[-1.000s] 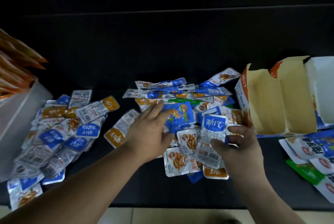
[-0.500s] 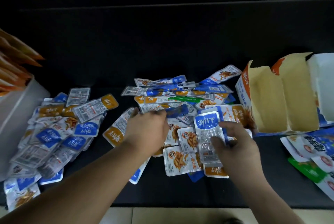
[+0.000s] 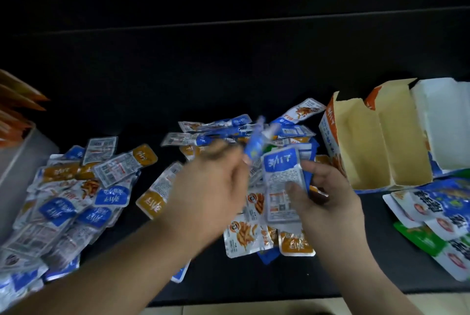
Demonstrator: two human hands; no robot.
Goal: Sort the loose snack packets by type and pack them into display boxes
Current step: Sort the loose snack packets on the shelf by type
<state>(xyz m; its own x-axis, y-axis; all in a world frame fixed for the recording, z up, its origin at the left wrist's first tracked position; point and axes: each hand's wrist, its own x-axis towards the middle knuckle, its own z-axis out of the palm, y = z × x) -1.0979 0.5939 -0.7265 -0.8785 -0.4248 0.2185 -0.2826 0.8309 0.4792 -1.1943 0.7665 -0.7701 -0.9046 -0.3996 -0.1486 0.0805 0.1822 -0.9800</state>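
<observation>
My right hand (image 3: 323, 197) grips a small stack of blue-topped packets (image 3: 281, 180), held upright over the middle heap of loose packets (image 3: 244, 236). My left hand (image 3: 211, 187), blurred by motion, pinches a single blue packet (image 3: 255, 146) lifted above the heap, close to the stack. Blue and orange-brown packets lie mixed in the heap. An open display box (image 3: 381, 146) with tan inner walls stands to the right, nothing visible inside it.
A second pile of blue and orange packets (image 3: 73, 195) spreads at the left beside a grey bin (image 3: 23, 162) holding orange packs. Larger blue, white and green packets (image 3: 437, 220) lie at the right. The black table's front edge (image 3: 279, 299) runs below my arms.
My left hand has lifted a blue packet off the heap and swung it up toward the right hand's stack. The right hand has raised its stack slightly.
</observation>
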